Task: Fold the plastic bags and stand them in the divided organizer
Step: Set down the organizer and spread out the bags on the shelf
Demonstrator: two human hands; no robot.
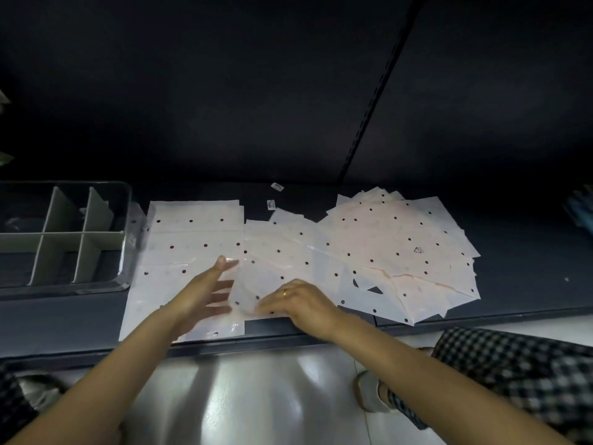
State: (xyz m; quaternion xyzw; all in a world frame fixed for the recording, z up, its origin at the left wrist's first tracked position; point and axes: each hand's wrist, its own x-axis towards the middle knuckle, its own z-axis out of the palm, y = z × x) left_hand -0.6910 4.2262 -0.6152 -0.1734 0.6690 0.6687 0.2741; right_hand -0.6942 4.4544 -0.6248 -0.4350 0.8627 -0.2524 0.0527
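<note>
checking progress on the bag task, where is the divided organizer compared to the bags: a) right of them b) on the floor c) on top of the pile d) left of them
d: the divided organizer sits on the dark shelf at the far left, with the flat plastic bags spread to its right.

A dark low shelf (513,261) carries everything; at its left end sits a clear divided organizer (64,236) with grey partitions; just right of it lies a flat stack of white dotted plastic bags (192,239); further right a loose, fanned pile of bags (401,248) spreads out; two small labels (274,195) lie at the far edge.
</note>
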